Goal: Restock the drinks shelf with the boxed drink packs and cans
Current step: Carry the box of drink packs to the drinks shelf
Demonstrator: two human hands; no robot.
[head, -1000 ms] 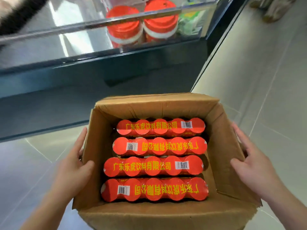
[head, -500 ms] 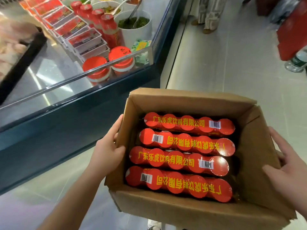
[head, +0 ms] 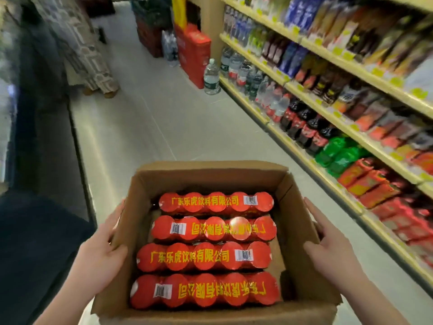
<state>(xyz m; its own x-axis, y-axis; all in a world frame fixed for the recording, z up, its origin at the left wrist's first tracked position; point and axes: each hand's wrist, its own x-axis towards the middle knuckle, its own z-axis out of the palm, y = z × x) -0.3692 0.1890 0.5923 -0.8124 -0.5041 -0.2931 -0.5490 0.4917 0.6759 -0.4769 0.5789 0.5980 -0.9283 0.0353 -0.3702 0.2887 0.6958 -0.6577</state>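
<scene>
I carry an open cardboard box in front of me. Inside lie several shrink-wrapped rows of red-topped drink cans with yellow lettering, packed side by side. My left hand grips the box's left wall, thumb over the rim. My right hand holds the right wall the same way. The drinks shelf runs along the right side of the aisle, stacked with bottles and red packs on its tiers.
A dark refrigerated counter lines the left side. A person in patterned trousers stands far ahead on the left. Red cartons and a large water bottle stand on the floor at the shelf's far end. Grey tiled aisle lies between.
The view has swung right, away from the glass counter, and now looks down the aisle with the drinks shelf on the right. Both hands keep hold of the box.
</scene>
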